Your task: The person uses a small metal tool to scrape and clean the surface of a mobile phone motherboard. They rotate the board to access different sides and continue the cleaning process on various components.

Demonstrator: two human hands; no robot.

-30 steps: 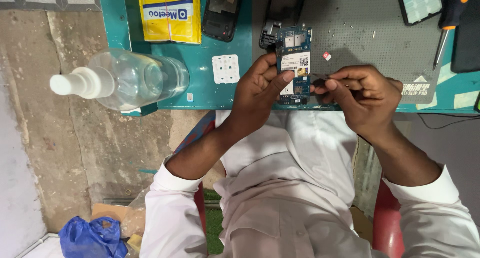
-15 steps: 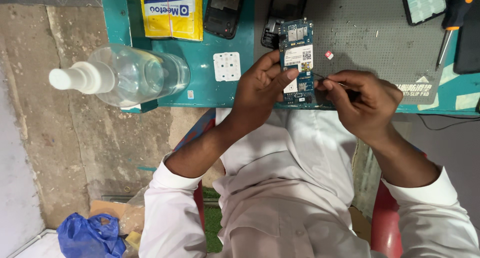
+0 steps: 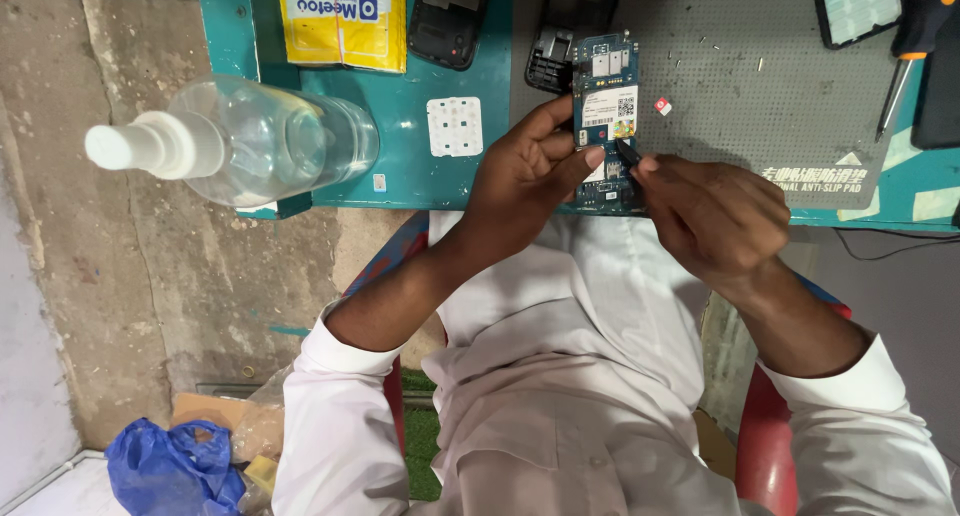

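My left hand point(image 3: 528, 176) grips a blue phone circuit board point(image 3: 606, 96) by its left edge, over the near edge of the teal bench point(image 3: 410, 166). The board carries a white sticker and metal shields. My right hand point(image 3: 712, 212) pinches a thin dark tool point(image 3: 626, 152), its tip touching the board's lower right part. The lower end of the board is hidden behind my fingers.
A clear spray bottle point(image 3: 250, 141) lies at the bench's left corner. A yellow packet point(image 3: 342, 18), a black phone shell point(image 3: 450, 18), a white keypad point(image 3: 454, 126), a second dark phone frame point(image 3: 556, 46), a grey anti-slip mat point(image 3: 760, 86) and a screwdriver point(image 3: 905, 61) lie beyond. A blue bag point(image 3: 170, 466) sits on the floor.
The view has shifted slightly. My right hand has drawn closer to the board, and the tool tip now rests against it. My left hand keeps its hold.
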